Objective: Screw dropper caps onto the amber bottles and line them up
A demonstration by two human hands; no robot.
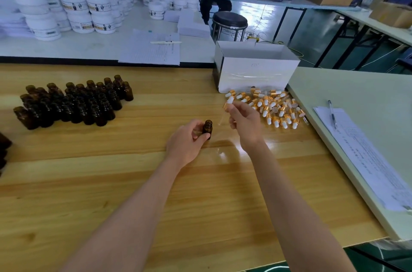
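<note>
My left hand (186, 143) grips an open amber bottle (207, 128) standing upright on the wooden table (156, 182). Just right of it, my right hand (244, 122) pinches a dropper cap (227, 104) with a white bulb and gold collar; its clear glass pipette slants down toward the bottle's mouth. A pile of several more dropper caps (273, 106) lies to the right. A cluster of several uncapped amber bottles (73, 102) stands at the left.
A white open box (254, 71) stands behind the cap pile. A pale board (356, 115) with printed sheets (367, 160) and a pen (332, 113) borders the right side. Dark bottles (3, 151) show at the left edge. White jars (73, 10) crowd the far table.
</note>
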